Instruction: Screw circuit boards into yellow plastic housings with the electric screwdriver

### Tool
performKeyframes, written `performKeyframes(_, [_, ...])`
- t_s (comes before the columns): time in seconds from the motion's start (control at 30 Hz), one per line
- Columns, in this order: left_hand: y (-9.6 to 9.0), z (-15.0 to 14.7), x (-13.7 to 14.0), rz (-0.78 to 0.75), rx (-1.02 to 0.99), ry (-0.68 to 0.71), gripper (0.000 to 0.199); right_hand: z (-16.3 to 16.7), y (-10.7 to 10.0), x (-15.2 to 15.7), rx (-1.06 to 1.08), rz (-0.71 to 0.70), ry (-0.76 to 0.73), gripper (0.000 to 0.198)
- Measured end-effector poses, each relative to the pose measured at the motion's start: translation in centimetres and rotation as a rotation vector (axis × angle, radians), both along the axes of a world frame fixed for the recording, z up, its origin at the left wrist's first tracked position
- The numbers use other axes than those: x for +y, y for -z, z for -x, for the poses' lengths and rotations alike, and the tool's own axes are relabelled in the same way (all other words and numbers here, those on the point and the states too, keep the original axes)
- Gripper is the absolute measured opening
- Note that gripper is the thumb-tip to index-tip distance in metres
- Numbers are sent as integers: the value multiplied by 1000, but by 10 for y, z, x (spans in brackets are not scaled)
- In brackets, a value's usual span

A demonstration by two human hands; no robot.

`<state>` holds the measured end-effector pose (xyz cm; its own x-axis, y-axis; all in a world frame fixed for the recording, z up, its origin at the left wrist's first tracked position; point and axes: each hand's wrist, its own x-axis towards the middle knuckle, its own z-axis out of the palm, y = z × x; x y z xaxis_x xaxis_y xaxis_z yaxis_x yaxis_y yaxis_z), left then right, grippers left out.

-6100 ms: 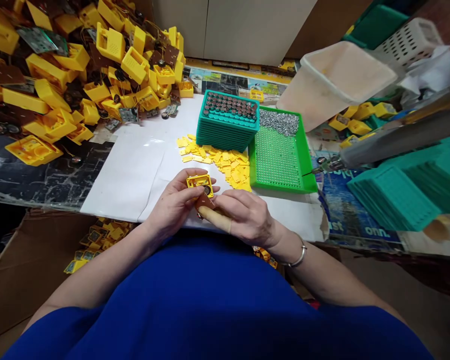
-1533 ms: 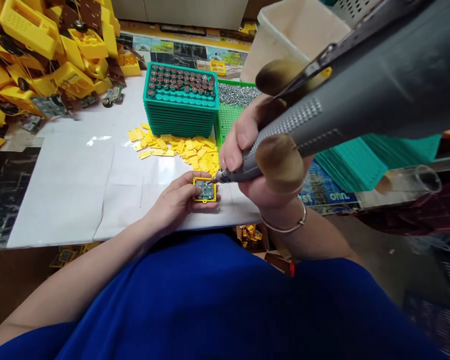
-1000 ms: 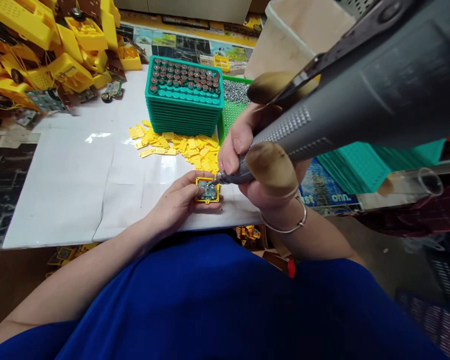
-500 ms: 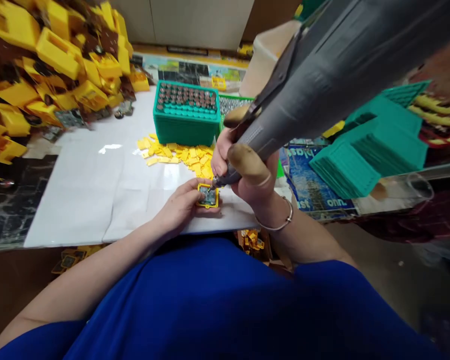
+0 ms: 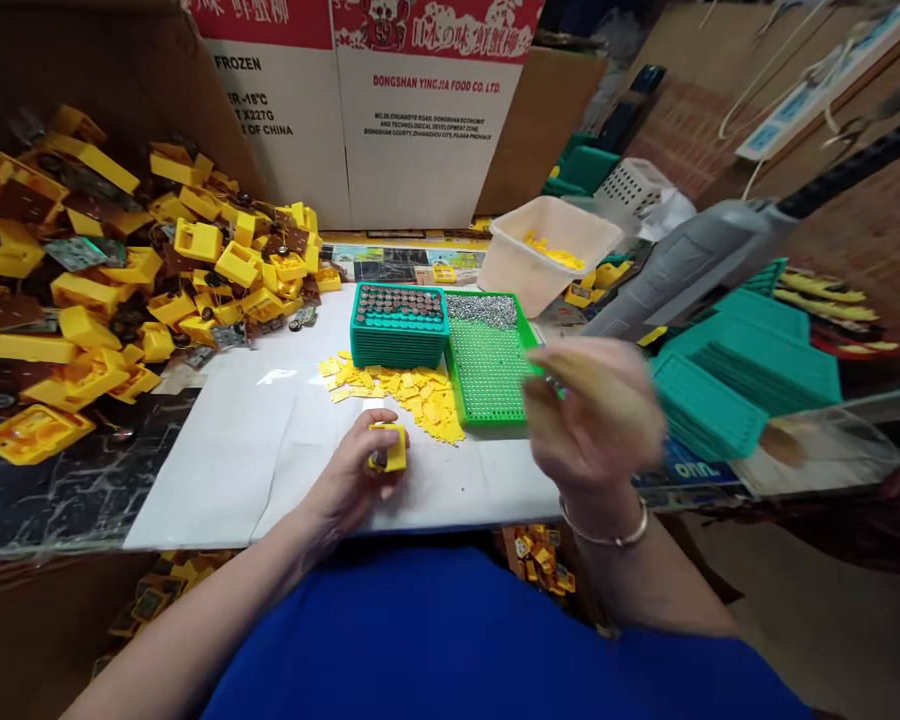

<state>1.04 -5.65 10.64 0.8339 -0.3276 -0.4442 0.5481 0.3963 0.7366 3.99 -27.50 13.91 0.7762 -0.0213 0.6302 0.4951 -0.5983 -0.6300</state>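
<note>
My left hand [image 5: 360, 460] is closed around a small yellow plastic case [image 5: 396, 448], just above the white work surface; part of its inside shows dark beside my thumb. My right hand [image 5: 596, 415] is raised at the right, smeared by motion, with tan finger covers on some fingers. It overlaps the lower end of a grey electric screwdriver [image 5: 664, 265], which slants down from a black cord. Whether my fingers grip the tool cannot be made out. Left of this hand lies a green perforated tray [image 5: 491, 375] with small metal screws [image 5: 487, 311] heaped at its far end.
A teal stack of trays [image 5: 397, 345] holds rows of dark round parts. Flat yellow pieces [image 5: 420, 395] lie in front. Yellow cases with wires [image 5: 232, 262] are piled at left. A whitish bin [image 5: 521, 265] stands behind; teal trays [image 5: 750, 350] lie at right.
The screwdriver tip has left the yellow case, and tool and right hand have moved to the right. My left hand has turned the case over. The view has tilted up.
</note>
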Motion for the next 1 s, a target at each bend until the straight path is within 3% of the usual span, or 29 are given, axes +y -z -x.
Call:
performKeyframes(0.07, [0,0,1,43,-7,9,39,-20,-3,10,-8,232,-31,23])
performKeyframes(0.13, [1,0,1,39,-24,46,37,-49,-5,20,109,472,-26,24])
performKeyframes(0.23, [3,2,5,1,-58,84,36,-88,-6,28,228,690,0,25])
performKeyframes(0.37, [5,4,14,45,-52,114,35,-112,-5,30,222,791,-14,22])
performKeyframes(0.6, [7,9,16,166,-14,149,31,-125,-13,34,312,841,-28,18])
performKeyframes(0.77, [7,18,16,190,-27,61,39,-107,-14,40,355,720,21,23])
performKeyframes(0.83, [9,21,15,161,-63,-24,46,-84,-10,46,317,520,-42,15])
performKeyframes(0.9, [13,22,14,140,-95,-91,51,-56,-2,55,326,225,-201,5])
performKeyframes(1.0, [19,24,11,115,-133,-133,57,-15,17,73,436,-76,-427,8])
